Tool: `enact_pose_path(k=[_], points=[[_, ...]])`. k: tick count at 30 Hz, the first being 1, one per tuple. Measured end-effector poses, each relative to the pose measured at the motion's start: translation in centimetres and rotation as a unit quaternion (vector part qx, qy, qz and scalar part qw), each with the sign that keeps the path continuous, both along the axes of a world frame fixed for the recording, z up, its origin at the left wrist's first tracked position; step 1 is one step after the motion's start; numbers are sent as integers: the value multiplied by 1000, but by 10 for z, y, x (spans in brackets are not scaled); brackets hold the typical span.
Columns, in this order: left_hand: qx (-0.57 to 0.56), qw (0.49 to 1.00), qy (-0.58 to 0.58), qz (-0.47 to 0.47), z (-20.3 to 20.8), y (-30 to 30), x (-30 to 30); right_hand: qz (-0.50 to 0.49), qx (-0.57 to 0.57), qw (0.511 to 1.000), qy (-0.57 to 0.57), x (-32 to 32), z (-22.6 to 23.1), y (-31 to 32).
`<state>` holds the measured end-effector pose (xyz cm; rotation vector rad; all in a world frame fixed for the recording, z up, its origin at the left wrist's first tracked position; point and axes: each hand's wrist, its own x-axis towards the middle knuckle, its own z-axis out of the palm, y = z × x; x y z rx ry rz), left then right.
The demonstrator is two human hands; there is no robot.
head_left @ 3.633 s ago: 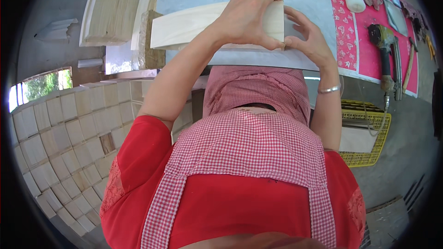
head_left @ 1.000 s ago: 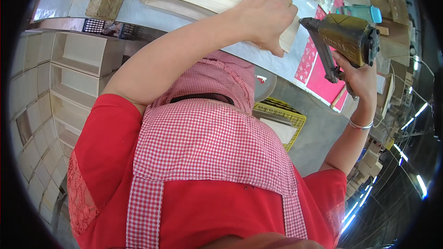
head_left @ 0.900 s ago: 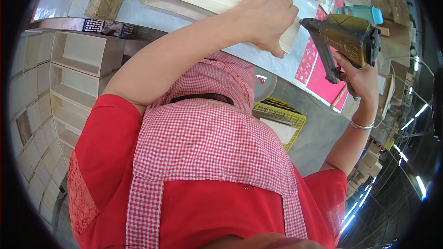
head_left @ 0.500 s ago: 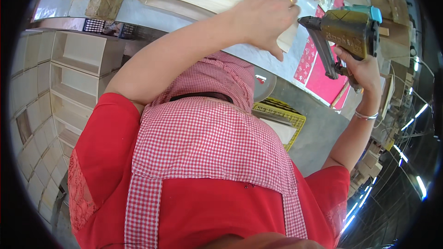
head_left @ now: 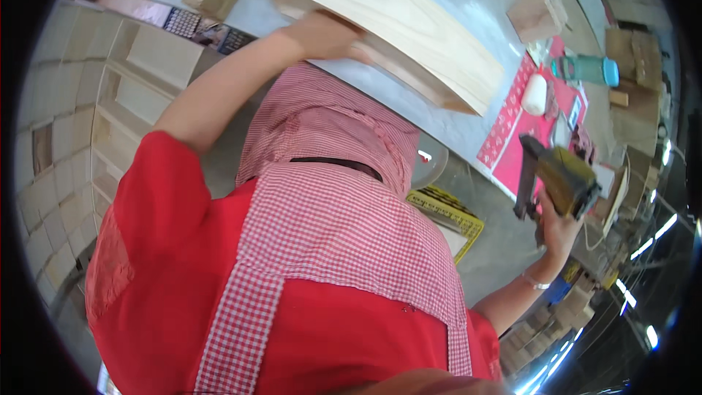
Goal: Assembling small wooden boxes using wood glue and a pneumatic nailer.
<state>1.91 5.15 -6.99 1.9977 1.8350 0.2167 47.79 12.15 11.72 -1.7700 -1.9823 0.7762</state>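
Fingers of the right hand (head_left: 559,230) wrap the handle of a nail gun (head_left: 567,179); the left hand (head_left: 329,35) reaches into the near, open side of a pale wooden box (head_left: 409,11), its grip hidden from me. The box lies over the grey surface (head_left: 479,4), left of a pink mat (head_left: 515,168). A loose left hold could let it slip; swung carelessly, the gun could knock the white bottle (head_left: 535,95).
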Motion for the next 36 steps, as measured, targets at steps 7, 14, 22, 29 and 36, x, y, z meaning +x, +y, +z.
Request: enact_pose_path(k=[7, 14, 22, 29, 36], points=[[76, 983, -158, -55, -32, 51, 150, -55, 11, 997, -61, -15, 30, -11], [-141, 781, -590, -150, 45, -24, 79, -24, 4, 996, -84, -36, 41, -1], [-15, 673, -729, 122, 10, 35, -4, 151, 51, 980, -118, -62, 35, 35], [-202, 609, -767, -3, -11, 89, 6, 288, 88, 950, -78, -130, 38, 42], [-243, 583, -774, -46, -13, 99, 7, 239, -15, 956, -170, -176, 45, 53]])
